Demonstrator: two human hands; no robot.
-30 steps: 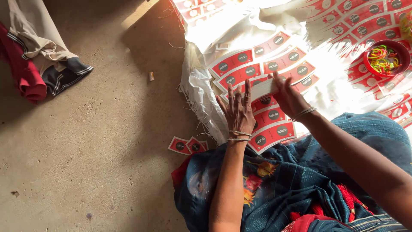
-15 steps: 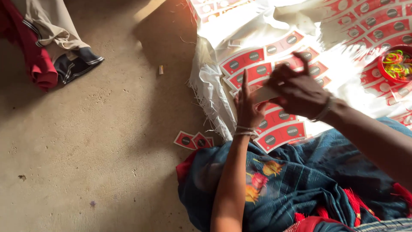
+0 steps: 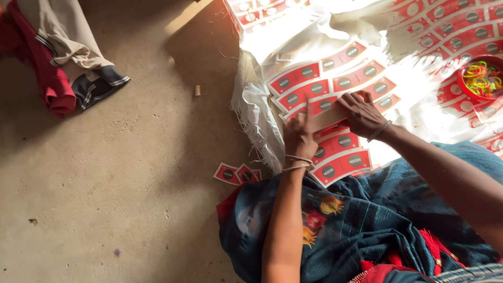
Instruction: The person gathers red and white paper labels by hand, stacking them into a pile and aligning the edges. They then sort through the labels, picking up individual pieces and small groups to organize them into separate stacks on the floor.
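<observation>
Low in the frame lies blue patterned cloth (image 3: 367, 230), the person's forearms crossing it. Just above, the left hand (image 3: 299, 137) presses flat, fingers spread, on the red cards (image 3: 335, 144) at the picture's middle; its grip is wide and holds nothing. The right hand (image 3: 361, 112) pinches a pale card (image 3: 327, 118) by its edge. The cards look thin, light, bendable and slick, best taken by an edge. They rest on a white sheet (image 3: 257, 115). At the right edge sits a red bowl (image 3: 479, 78) of bands; clothes (image 3: 57, 57) lie upper left on the floor (image 3: 105, 199).

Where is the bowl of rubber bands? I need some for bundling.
In the head view, the red bowl sits at the far right on the white cloth, beyond the right hand.
</observation>
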